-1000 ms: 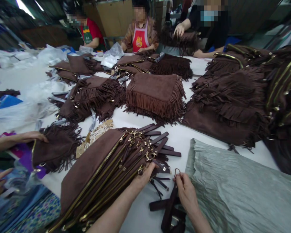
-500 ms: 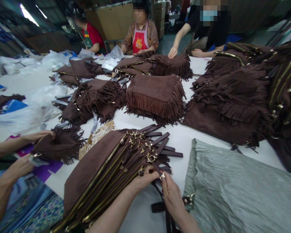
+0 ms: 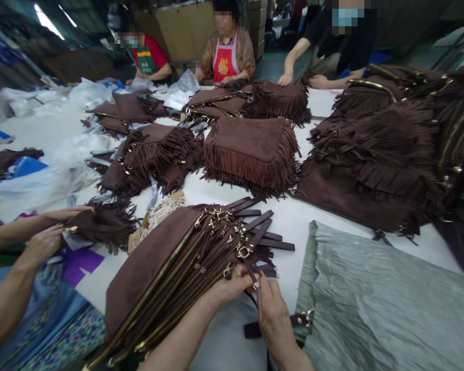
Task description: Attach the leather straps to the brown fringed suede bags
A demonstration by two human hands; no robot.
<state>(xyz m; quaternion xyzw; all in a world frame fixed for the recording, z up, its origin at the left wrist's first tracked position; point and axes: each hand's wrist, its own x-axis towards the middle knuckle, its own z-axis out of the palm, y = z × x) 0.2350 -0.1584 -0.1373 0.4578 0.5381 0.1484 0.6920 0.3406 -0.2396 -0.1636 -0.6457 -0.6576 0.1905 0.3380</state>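
A fanned stack of flat brown suede bags [image 3: 158, 278] with gold zippers lies in front of me on the white table [image 3: 290, 216]. My left hand [image 3: 232, 284] is pinched on the ring end of the nearest bag at the stack's right edge. Just beside it, my right hand [image 3: 272, 314] is closed on a thin brown strap [image 3: 255, 273] that it holds against the same metal ring. A further loose brown strap with a gold clasp [image 3: 299, 319] lies on the table under my right wrist.
A crinkled grey sheet [image 3: 371, 293] covers the near right. Fringed brown bags are piled at centre [image 3: 251, 149] and right [image 3: 375, 154]. A co-worker's two hands [image 3: 46, 234] hold a fringed bag at left. Three people work at the far side.
My right hand came up from the loose straps to meet my left at the stack's ring end. The co-worker's hands closed together on the fringed bag.
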